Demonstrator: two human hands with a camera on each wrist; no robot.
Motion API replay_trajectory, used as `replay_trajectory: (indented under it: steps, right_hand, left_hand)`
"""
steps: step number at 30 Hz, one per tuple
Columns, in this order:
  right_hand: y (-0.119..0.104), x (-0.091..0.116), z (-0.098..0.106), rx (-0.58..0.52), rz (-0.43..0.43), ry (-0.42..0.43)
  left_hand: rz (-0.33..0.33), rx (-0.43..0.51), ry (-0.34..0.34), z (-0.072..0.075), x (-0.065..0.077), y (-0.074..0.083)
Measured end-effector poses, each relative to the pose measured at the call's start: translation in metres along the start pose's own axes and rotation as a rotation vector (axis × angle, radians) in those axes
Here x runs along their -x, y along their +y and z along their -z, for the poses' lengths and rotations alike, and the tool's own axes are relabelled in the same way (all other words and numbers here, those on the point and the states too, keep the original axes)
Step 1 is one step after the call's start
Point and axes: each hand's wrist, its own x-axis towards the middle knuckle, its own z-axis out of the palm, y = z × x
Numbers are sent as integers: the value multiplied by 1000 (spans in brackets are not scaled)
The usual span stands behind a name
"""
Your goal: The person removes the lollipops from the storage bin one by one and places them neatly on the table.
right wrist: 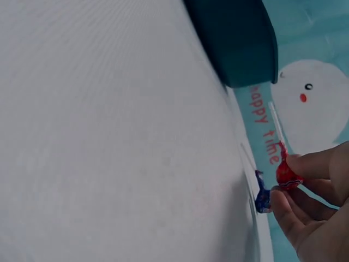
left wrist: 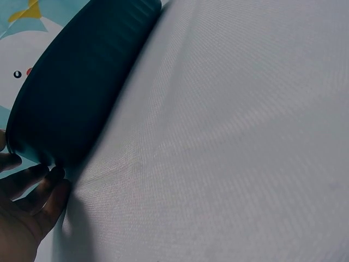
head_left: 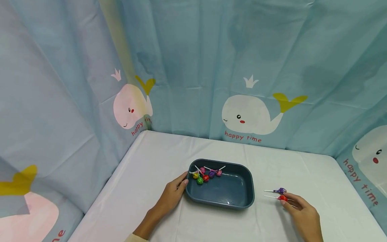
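Observation:
A dark blue-grey tray (head_left: 223,198) stands on the table, with several wrapped lollipops (head_left: 206,178) clustered at its left end. My left hand (head_left: 172,193) holds the tray at its left end; in the left wrist view its bent fingers (left wrist: 52,183) are against the outer wall below the rim. To the right of the tray, my right hand (head_left: 302,210) pinches a red lollipop (right wrist: 286,173) by its wrapped head between thumb and fingers, stick pointing left. Beside it is a purple lollipop (head_left: 281,191), its stick also to the left, close to the fingertips.
White cloth covers the table (head_left: 145,168). Blue curtains (head_left: 181,67) with printed whales enclose the back and both sides. Inside the tray, the lollipops are yellow, green, red, purple and pink, some sticks reaching the rim.

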Motion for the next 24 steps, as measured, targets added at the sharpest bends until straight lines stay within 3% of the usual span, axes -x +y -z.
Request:
replay_trajectory:
  steps: [6,14,24]
  right_hand:
    - [7,-4,1,55,37,23]
    - [12,-15,2,117,-32,-30]
    - [15,-21,2,158,-25,-42]
  left_hand:
    - [-18,-20,13,-1,0,0]
    - [-32,-15,17,-1,0,0]
    - [-19,-10,15,-2,0,-1]
